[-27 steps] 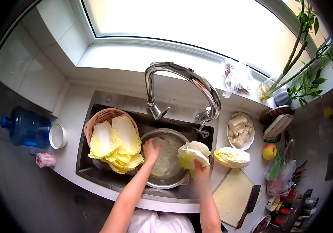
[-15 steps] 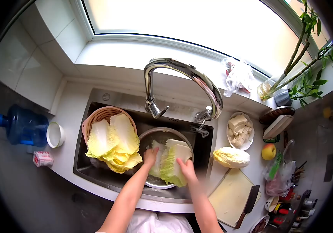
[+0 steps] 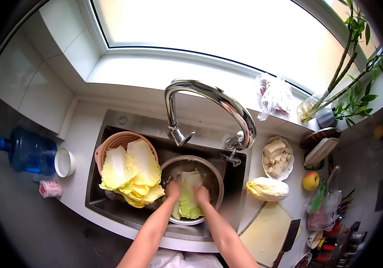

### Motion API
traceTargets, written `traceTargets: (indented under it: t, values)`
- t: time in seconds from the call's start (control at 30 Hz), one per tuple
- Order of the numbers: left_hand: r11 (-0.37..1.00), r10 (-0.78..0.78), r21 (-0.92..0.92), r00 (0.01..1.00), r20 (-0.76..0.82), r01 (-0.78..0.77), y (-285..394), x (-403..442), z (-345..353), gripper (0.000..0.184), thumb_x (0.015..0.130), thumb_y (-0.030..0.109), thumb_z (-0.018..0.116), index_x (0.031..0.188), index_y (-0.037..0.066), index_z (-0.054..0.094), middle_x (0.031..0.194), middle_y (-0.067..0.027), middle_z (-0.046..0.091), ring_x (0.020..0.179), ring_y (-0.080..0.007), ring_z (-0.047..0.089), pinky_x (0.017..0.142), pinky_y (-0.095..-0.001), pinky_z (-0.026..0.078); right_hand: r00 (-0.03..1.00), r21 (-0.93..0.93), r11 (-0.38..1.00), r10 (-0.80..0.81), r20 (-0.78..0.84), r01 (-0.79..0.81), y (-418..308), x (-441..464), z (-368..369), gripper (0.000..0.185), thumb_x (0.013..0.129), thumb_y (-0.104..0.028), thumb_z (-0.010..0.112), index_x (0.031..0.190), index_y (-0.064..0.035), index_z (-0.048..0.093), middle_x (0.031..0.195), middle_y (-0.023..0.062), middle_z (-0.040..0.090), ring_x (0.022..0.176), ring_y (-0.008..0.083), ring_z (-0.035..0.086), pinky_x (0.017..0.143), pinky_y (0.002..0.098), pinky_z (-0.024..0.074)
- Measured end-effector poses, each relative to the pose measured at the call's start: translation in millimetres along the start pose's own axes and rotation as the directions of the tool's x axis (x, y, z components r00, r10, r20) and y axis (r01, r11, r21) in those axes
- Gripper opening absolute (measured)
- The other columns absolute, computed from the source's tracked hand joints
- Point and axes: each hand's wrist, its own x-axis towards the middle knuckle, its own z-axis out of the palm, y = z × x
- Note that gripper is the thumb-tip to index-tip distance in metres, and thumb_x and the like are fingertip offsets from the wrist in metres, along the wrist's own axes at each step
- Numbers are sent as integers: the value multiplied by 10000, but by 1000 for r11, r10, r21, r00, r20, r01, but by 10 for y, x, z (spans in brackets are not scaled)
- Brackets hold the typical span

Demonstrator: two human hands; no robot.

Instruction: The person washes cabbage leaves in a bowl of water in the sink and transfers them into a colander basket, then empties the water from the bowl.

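A napa cabbage leaf [image 3: 190, 198], pale at the stem and green at its frilly end, is down in a round metal basin [image 3: 221, 183] inside the sink. My left hand [image 3: 172, 190] grips at its left side, fingertips partly hidden. On the opposite edge, my right hand [image 3: 201, 195] has its fingers closed against the leaf. Part of another leaf shows beneath, near my left hand. To the left, a pink colander [image 3: 103, 146] holds several yellow-white cabbage leaves [image 3: 143, 161].
The chrome faucet [image 3: 209, 91] arches over the sink [image 3: 94, 187]. At right are a napa cabbage [image 3: 267, 189], a plate of tofu [image 3: 277, 156], a cutting board [image 3: 265, 232] and a cleaver [image 3: 291, 235]. A white bowl [image 3: 64, 162] stands left.
The cabbage leaf has gone lower into the basin, its face now less spread. My right hand has shifted left and slightly down, closer to my left hand. The view has tilted slightly.
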Motion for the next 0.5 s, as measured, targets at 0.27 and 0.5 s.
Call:
traceTargets:
  t: [0.27, 0.5]
  values:
    - [117, 135, -993, 991, 17, 1, 216, -352, -301, 285, 989, 232, 419, 1139, 21, 540, 1076, -68, 587, 1017, -151, 527, 897, -283, 397, 913, 621, 670, -283, -293, 407, 357, -255, -284, 384, 868, -269, 656, 1100, 31, 596, 1021, 104, 659, 912, 202, 607, 807, 318, 461]
    - [-39, 507, -999, 862, -13, 8, 498, -1333, -867, 441, 990, 411, 368, 1164, 39, 528, 1144, -97, 577, 1081, -178, 526, 959, -314, 394, 850, 541, 659, -452, -271, 523, -17, -1844, -1080, 165, 920, -154, 594, 1054, -58, 575, 925, -33, 584, 863, 48, 501, 766, 204, 407]
